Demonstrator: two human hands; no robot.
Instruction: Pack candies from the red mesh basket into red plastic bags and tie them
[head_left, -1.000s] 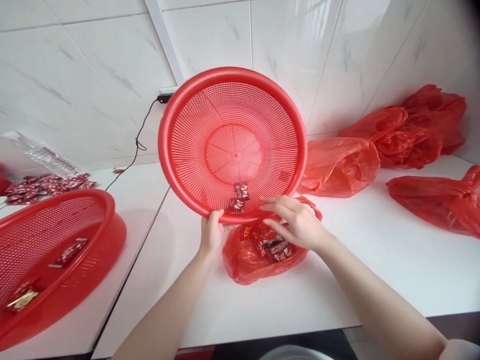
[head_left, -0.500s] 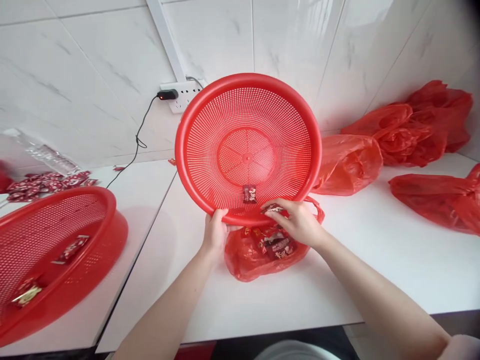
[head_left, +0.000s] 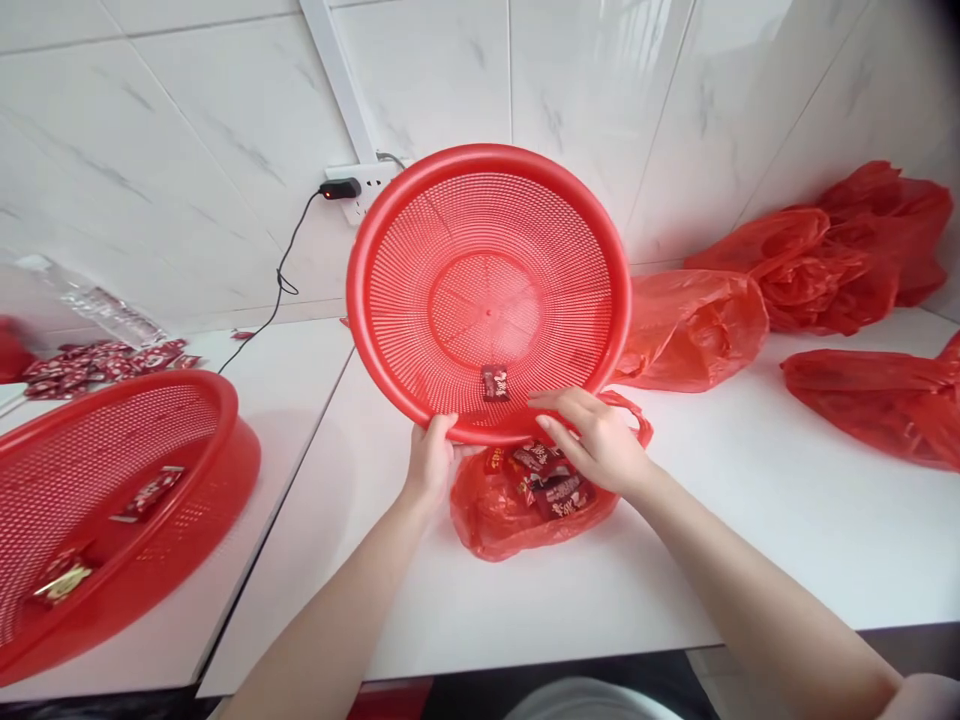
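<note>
A round red plastic basket (head_left: 487, 215) is tilted on its side with its mouth facing me. My left hand (head_left: 430, 462) grips its lower left rim, thumb over the edge. One dark red snack packet (head_left: 495, 383) lies inside near the lower rim. My right hand (head_left: 592, 440) is at the lower right rim, fingers and thumb apart, with nothing visible between them. Just below the rim, a red plastic bag (head_left: 487, 525) lies with its mouth open. Several packets (head_left: 562, 494) show in it, partly covered by my right hand.
A second red basket (head_left: 240, 450) on the left holds a few packets. Behind it are a heap of small red packets (head_left: 97, 368) and a clear plastic container (head_left: 112, 315). Stuffed red bags (head_left: 690, 330) stand at the right. A black cable (head_left: 281, 265) runs to a power strip (head_left: 364, 190).
My right hand has let go of a snack packet, which now lies in the red bag below the rim. The basket has shifted slightly left; my left hand still grips it.
</note>
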